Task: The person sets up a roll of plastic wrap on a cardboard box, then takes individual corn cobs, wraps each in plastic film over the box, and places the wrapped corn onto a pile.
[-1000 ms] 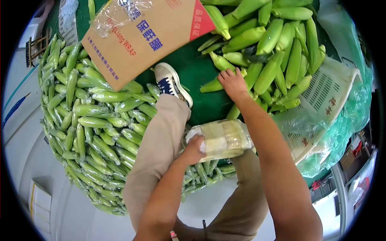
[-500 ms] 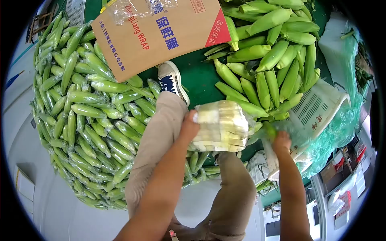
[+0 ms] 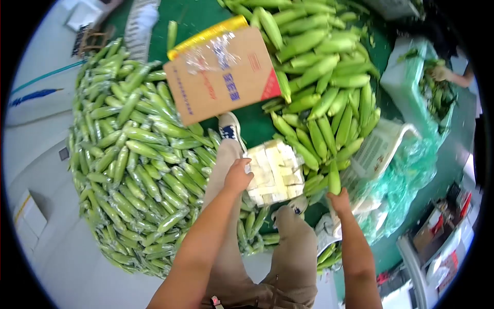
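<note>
Head view: above the room's green floor (image 3: pixel 198 14), right fingers (image 3: pixel 338 196) clasp corn (image 3: pixel 334 177), left fingers (image 3: pixel 244 164) a pale bundle (image 3: pixel 276 172).

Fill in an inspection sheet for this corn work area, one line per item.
Surface: green floor, bare between box and heap.
Work items: film-wrapped corn piled at left; unwrapped corn ears heaped at right; pale bundle between the legs and heap.
Clutter: cardboard box with crumpled clear film on it; white basket tilted beside green plastic.
Hands: left hand grips the bundle's edge; right hand holds one ear.
Cables: thin teal line at far left; cannot tell whether it is a cable.
Surroundings: another person's hand over leafy green scraps.
</note>
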{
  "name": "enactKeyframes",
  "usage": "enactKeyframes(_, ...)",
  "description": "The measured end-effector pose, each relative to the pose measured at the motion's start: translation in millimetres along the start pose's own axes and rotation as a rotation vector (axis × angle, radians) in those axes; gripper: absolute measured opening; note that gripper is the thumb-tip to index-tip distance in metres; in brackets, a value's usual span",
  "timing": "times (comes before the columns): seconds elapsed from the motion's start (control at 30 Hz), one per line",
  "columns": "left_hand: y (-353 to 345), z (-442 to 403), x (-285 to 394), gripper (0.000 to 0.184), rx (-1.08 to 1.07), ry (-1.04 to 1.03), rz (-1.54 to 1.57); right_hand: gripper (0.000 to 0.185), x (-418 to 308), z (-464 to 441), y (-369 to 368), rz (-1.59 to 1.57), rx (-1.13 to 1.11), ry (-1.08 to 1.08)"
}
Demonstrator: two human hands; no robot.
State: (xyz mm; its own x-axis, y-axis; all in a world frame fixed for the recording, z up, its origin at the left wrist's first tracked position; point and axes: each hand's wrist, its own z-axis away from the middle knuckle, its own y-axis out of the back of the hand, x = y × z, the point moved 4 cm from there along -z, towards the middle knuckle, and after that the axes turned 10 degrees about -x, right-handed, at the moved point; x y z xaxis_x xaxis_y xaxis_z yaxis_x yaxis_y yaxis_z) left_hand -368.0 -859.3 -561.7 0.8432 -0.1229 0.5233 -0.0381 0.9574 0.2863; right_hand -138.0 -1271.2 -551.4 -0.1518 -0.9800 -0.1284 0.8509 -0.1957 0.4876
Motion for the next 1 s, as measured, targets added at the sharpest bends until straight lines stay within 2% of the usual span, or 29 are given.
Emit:
enactKeyframes(0.1, 76, 69, 34, 0.046, 0.253, -0.134, 0.153, 0.069, -65, 26, 30, -0.348, -0.232, -0.195)
enactKeyframes(0.2, 124, 122, -11, 0.045, 0.415, -0.117, 0.257, 0.072, -124, 46, 55, -0.174, -0.187, -0.105)
enactKeyframes(0.23, 134, 138, -26, 0.044, 0.431, -0.016, 0.341, 0.074, -125, 38, 54, -0.130, -0.128, 0.017)
enactKeyframes(0.33, 143, 167, -114, 0.038, 0.444, 0.198, 0.538, 0.075, -182, 57, 72, 0.132, 0.005, 0.065)
enactKeyframes(0.37, 158, 171, -138, 0.036, 0.368, 0.298, 0.458, 0.077, -215, 79, 81, -0.053, -0.092, 0.129)
enactKeyframes(0.43, 145, 205, -168, 0.034, 0.259, 0.539, 0.376, 0.072, -263, 97, 94, 0.081, -0.029, 0.109)
enactKeyframes(0.47, 150, 209, -176, 0.032, 0.280, 0.479, 0.371, 0.068, -281, 86, 93, 0.185, 0.033, 0.106)
enactKeyframes(0.53, 149, 233, -192, 0.030, 0.275, 0.354, 0.325, 0.064, -308, 50, 93, 0.132, 0.050, 0.214)
enactKeyframes(0.57, 147, 239, -198, 0.030, 0.275, 0.400, 0.422, 0.067, -328, 34, 95, 0.215, 0.083, 0.222)
enactKeyframes(0.6, 143, 242, -205, 0.031, 0.239, 0.404, 0.392, 0.070, -352, 17, 100, 0.309, 0.111, 0.233)
enactKeyframes(0.67, 129, 251, -221, 0.032, 0.187, 0.422, 0.356, 0.074, -414, 5, 97, 0.271, 0.207, 0.372)
enactKeyframes(0.73, 111, 251, -219, 0.039, 0.115, 0.422, 0.413, 0.073, -483, 11, 91, 0.395, 0.262, 0.688)
enactKeyframes(0.87, 63, 261, -204, 0.053, -0.045, 0.521, 0.471, 0.077, -579, -12, 53, 0.734, 0.100, 0.866)
enactKeyframes(0.97, 9, 242, -180, 0.059, -0.142, 0.524, 0.572, 0.077, -636, -33, -3, 0.819, 0.014, 0.932)
enactKeyframes(1.0, -5, 228, -167, 0.061, -0.173, 0.556, 0.658, 0.079, -651, -49, -24, 0.863, 0.016, 1.025)
